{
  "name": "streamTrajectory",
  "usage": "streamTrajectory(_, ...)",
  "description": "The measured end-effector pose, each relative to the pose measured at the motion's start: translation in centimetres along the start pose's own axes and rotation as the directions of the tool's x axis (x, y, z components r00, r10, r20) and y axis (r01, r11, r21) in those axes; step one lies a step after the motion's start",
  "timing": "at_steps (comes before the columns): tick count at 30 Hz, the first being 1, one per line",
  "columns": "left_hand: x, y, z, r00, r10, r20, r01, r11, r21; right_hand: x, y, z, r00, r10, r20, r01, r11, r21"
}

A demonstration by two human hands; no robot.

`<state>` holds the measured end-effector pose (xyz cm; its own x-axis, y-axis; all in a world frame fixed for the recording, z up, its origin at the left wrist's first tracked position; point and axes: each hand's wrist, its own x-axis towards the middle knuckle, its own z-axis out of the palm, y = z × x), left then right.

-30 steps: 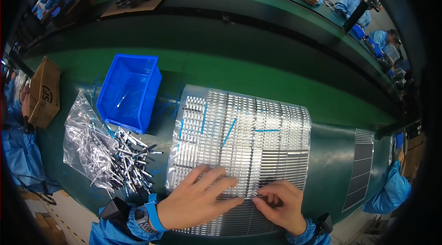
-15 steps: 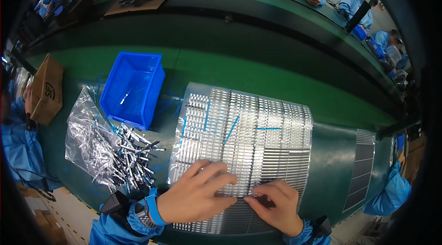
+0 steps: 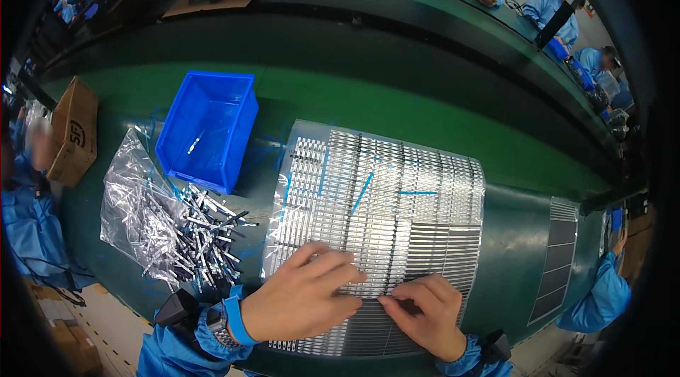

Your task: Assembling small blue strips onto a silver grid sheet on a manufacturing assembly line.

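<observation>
A broad sheet [image 3: 464, 196] on the bench carries close rows of small silver strips [image 3: 375, 249], with dark-lined sections at its near right. My left hand [image 3: 301, 299], with a blue wrist strap and a watch, lies over the near part of the sheet. Its fingers are bent and apart, the tips down on the rows. Just to the right, my right hand [image 3: 428, 313] has its thumb and forefinger brought together at the edge of the silver rows. Whatever is between those fingertips is too small to make out. Thin blue strips [image 3: 363, 193] lie on top of the sheet.
Left of the sheet, loose silver and black strips [image 3: 205, 235] spill from a clear plastic bag [image 3: 134, 193]. Behind them stands a blue bin [image 3: 241, 122] with a few strips inside. A cardboard box [image 3: 74, 132] is farther left. Another lined sheet [image 3: 556, 256] lies at the right. Co-workers sit around.
My right thumb and forefinger have closed in at the row edge, where a small silver strip showed before. My left hand stays almost in place. The whole view has shifted slightly.
</observation>
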<state>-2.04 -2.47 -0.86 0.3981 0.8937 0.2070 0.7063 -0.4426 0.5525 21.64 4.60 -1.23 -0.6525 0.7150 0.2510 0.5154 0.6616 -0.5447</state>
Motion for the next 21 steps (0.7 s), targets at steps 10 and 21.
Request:
streamTrajectory(10, -0.2, -0.2, 0.3, 1.0, 0.0, -0.012, -0.001, 0.999, -0.054, 0.6, -0.5, 0.2, 0.999, -0.013, 0.029, 0.011, 0.998, 0.056)
streamTrajectory(21, -0.4, -0.1, 0.2, 1.0, 0.01, 0.004, -0.01, 0.998, -0.063, 0.4, 0.0, 1.0, 0.999, -0.042, 0.016, 0.042, 0.998, -0.038)
